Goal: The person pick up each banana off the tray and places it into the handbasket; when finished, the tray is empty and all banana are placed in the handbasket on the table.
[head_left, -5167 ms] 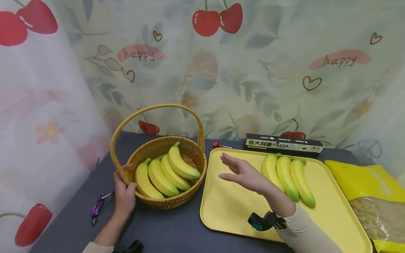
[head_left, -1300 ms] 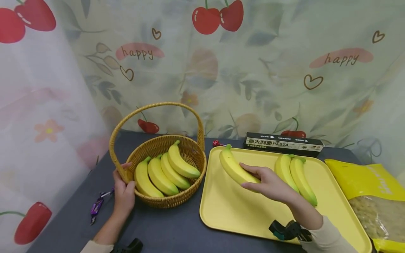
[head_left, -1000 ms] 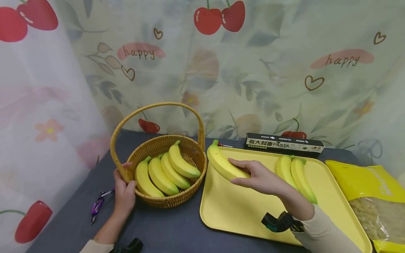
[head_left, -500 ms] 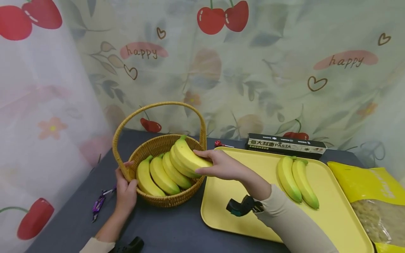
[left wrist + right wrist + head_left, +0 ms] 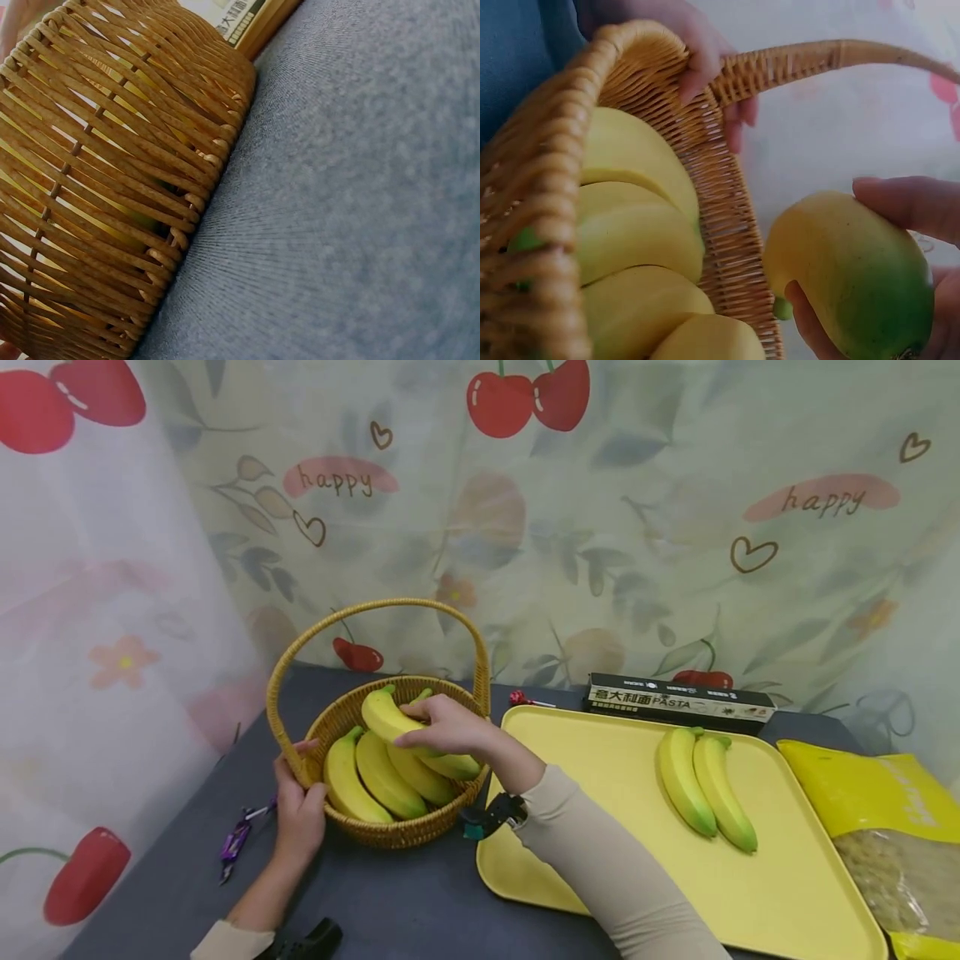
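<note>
My left hand (image 5: 298, 814) grips the side of a wicker basket (image 5: 401, 837) where its tall arched handle joins the rim. Inside the basket several yellow bananas (image 5: 348, 781) lie side by side, green at their tips. Over them my right hand (image 5: 453, 727) holds another banana (image 5: 386, 714) between thumb and fingers. In the right wrist view this held banana (image 5: 847, 270) shows its green end, apart from the bananas (image 5: 641, 232) in the basket. The left wrist view shows the basket's woven wall (image 5: 112, 180) close up.
To the right lies a yellow tray (image 5: 570, 827) bearing two bananas (image 5: 697, 785). Behind it are a black pasta box (image 5: 678, 703) and a red lollipop (image 5: 519, 697). A yellow bag (image 5: 877, 835) lies at the far right, a purple-wrapped lollipop (image 5: 237, 842) left of the basket.
My right hand has picked one of three bananas off the tray and carried it left, over the basket's bananas. My left hand has kept its grip on the basket.
</note>
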Motion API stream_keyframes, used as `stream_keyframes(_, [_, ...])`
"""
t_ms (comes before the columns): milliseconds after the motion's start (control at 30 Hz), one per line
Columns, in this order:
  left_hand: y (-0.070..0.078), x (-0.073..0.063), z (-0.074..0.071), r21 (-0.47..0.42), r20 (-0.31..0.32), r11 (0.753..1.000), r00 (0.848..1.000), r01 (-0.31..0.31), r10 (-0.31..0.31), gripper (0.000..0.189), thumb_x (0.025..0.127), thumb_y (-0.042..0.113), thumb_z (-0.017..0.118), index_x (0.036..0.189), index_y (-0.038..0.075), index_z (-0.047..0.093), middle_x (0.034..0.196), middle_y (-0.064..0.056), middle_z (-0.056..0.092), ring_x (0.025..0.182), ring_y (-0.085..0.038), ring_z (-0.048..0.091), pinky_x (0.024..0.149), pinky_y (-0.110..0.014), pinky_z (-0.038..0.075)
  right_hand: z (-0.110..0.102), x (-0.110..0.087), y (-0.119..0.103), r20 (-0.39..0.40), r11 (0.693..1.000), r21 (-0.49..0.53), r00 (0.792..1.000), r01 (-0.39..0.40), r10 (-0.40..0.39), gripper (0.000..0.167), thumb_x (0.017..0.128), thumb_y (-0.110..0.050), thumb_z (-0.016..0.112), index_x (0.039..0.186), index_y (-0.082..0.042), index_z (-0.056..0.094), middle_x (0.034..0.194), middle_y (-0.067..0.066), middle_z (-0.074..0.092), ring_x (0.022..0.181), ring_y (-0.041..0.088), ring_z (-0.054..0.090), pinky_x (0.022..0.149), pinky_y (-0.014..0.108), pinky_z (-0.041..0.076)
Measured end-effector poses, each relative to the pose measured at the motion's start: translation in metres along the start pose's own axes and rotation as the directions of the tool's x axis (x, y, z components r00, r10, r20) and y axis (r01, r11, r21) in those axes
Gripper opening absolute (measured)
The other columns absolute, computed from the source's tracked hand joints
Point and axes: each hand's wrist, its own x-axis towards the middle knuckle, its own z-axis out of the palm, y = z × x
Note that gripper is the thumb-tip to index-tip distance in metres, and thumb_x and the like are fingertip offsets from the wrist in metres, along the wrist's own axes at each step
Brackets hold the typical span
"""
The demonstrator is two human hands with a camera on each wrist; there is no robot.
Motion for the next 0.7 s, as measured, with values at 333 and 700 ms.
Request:
stream_keyframes(333, [0.000, -0.001, 0.002, 0.000, -0.006, 1.000, 1.000, -0.011, 0.011, 0.053, 0.076, -0.020, 0.032, 0.127, -0.008, 0.030, 0.127, -0.009, 0.045, 0.118, -0.016, 0.043, 0.092, -0.012, 0.036, 0.013, 0.024, 0.004, -0.023, 0.996, 0.062, 0.998, -0.063, 0.065, 0.053, 0.089, -0.019, 0.061, 0.137, -0.003, 0.044, 0.127, 0.011, 0.058, 0.089, 0.011, 0.054, 0.073, 0.021, 0.040])
stream_keyframes(700, [-0.004, -0.001, 0.001, -0.002, -0.004, 0.999, 0.999, -0.039, 0.039, 0.053, 0.075, -0.016, 0.032, 0.127, -0.005, 0.031, 0.128, -0.011, 0.044, 0.119, -0.018, 0.042, 0.092, -0.012, 0.036, 0.015, 0.029, 0.005, -0.015, 0.998, -0.059, 1.000, -0.014, 0.013, 0.012, 0.087, -0.015, 0.062, 0.088, -0.005, 0.056, 0.061, -0.003, 0.038, 0.054, 0.009, 0.037, 0.054, 0.019, 0.033])
